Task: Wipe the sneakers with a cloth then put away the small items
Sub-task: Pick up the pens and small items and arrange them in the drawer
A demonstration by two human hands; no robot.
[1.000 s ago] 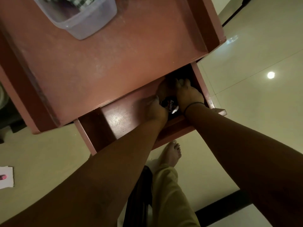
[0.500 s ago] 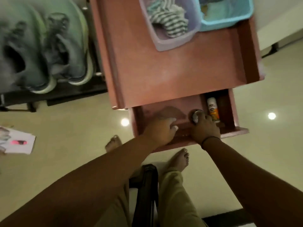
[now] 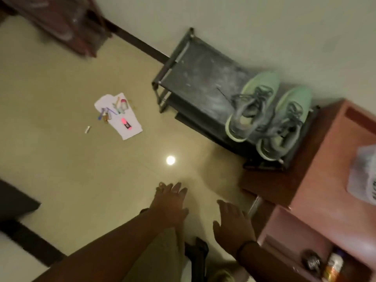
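Empty left hand [image 3: 169, 208], right hand [image 3: 234, 226], labels unreadable

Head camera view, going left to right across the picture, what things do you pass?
Sheet of paper with small items → shoe rack → green sneakers → reddish wooden cabinet → plastic container.

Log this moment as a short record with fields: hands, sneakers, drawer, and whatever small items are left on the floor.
left hand: left hand open, empty, over the floor
right hand: right hand open, empty, beside the drawer
sneakers: pair of green sneakers on top of the dark shoe rack
drawer: open; round tin and small bottle inside
floor items: white paper bearing several small items, too blurred to name; one small stick-like item lies apart beside it
cabinet top: clear plastic container
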